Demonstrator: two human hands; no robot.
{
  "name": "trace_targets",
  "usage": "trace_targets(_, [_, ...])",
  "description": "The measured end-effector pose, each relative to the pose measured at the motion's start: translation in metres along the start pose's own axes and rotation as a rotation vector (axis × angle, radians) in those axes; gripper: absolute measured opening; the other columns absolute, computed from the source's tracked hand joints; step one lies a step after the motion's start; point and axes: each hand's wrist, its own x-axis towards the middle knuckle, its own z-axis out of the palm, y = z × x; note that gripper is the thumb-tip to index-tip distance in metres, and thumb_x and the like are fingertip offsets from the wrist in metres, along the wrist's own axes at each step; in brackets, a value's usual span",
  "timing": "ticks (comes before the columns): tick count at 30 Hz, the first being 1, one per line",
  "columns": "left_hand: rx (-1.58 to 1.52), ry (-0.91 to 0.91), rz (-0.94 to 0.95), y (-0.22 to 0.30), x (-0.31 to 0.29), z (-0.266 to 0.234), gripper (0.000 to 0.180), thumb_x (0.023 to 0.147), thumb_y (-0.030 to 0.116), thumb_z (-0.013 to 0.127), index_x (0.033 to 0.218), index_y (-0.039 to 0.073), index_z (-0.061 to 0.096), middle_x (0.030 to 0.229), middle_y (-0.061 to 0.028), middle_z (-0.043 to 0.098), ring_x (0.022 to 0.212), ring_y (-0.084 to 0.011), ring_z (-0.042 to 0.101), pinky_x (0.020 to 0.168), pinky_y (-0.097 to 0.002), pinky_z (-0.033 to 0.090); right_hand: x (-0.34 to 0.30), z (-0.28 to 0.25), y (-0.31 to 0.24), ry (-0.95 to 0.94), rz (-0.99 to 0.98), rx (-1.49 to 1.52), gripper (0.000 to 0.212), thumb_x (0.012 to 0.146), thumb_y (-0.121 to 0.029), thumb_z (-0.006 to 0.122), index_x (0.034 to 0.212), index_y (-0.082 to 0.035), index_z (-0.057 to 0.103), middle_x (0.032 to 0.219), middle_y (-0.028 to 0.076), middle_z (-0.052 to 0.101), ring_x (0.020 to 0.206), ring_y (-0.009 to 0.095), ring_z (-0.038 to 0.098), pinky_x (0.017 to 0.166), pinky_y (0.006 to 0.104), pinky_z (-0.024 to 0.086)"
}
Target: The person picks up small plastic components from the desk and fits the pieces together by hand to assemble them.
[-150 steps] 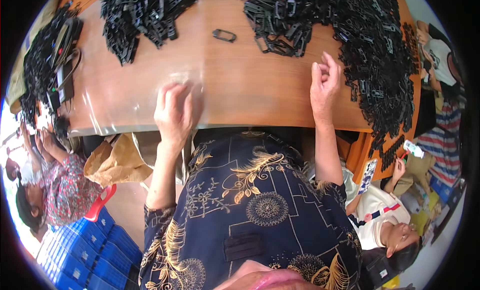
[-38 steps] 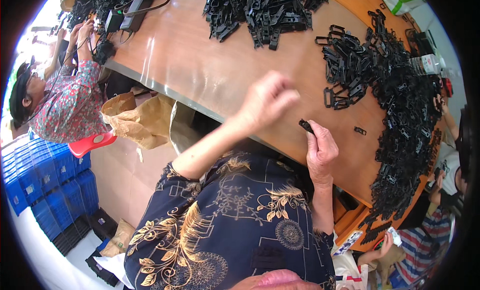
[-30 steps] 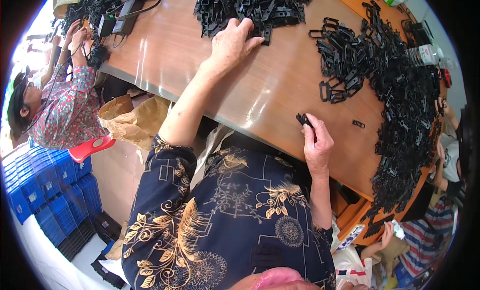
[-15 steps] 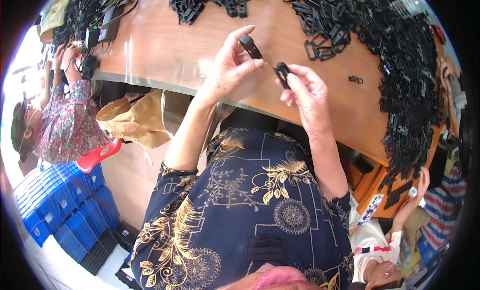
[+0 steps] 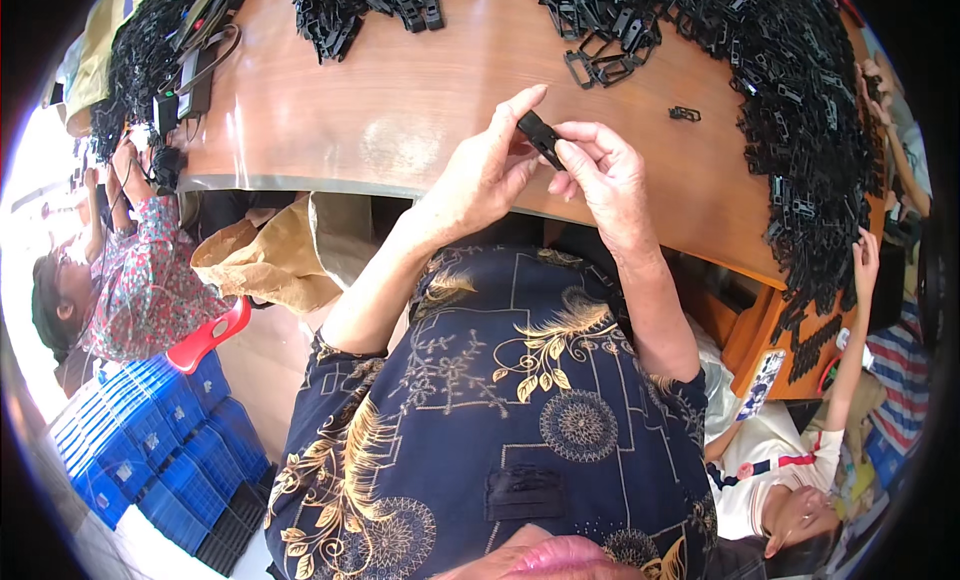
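Above the table's near edge, my left hand (image 5: 482, 176) and my right hand (image 5: 606, 176) meet around a small, oblong black plastic part (image 5: 538, 134). My left thumb and fingers grip its upper end, with the index finger raised beyond it. The right thumb presses on the lower end against the bent fingers. Fingertips cover part of it, so I cannot tell whether it is one part or two fitted together. Nearest on the tabletop is a loose cluster of black frame-shaped parts (image 5: 612, 55).
The wooden table (image 5: 330, 110) carries heaps of black parts (image 5: 815, 130) along its right side and far edge. One small part (image 5: 684, 114) lies apart. A brown paper sack (image 5: 270, 255) hangs by the near edge. Blue crates (image 5: 165, 430) stand lower left; people work at both sides.
Half a second ago each hand held a separate black part. Now the hands have come together, bringing those parts into contact at the fingertips. The view has shifted slightly.
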Motion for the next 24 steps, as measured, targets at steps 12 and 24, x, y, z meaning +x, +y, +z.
trace_targets(12, [0.005,-0.137,-0.157,-0.03,0.005,0.019,0.039,0.091,0.013,0.068,0.124,0.0,0.05,0.1,-0.0094,0.064,0.097,-0.0141,0.06,0.085,-0.0293,0.048,-0.021,-0.012,0.017,0.045,-0.122,-0.392,0.014,0.092,-0.002,0.061,0.105,0.001,0.064,0.083,0.002,0.065,0.065,0.01,0.061,0.059,0.0236,0.052])
trace_targets(24, [-0.528,0.071,-0.256,-0.025,0.012,0.031,0.053,0.088,0.011,0.072,0.133,0.005,0.044,0.09,0.0002,0.061,0.082,-0.0059,0.055,0.074,-0.0198,0.043,-0.008,-0.023,0.022,0.068,0.099,0.22,0.012,0.092,-0.008,0.067,0.098,-0.002,0.06,0.08,0.003,0.064,0.063,0.009,0.061,0.058,0.0221,0.052])
